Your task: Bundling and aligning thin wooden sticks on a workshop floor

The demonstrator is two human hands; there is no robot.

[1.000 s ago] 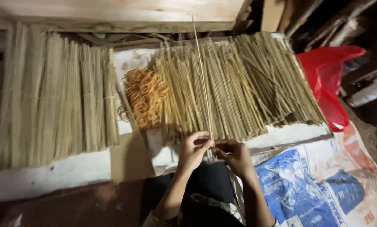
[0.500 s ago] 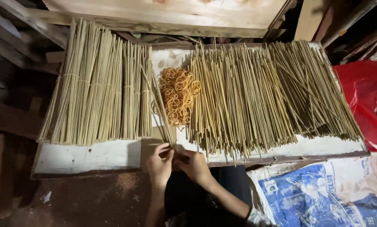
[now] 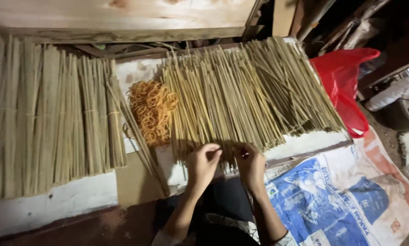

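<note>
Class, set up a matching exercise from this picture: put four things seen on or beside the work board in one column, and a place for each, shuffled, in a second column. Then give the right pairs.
Things:
1. rubber bands
2. tied stick bundles
3. red plastic bag
4. loose sticks

Places:
A. far right, off the board
B. left part of the board
C. above both hands
D. between the two stick groups

Pairs: 1-D, 2-B, 3-A, 4-C
</note>
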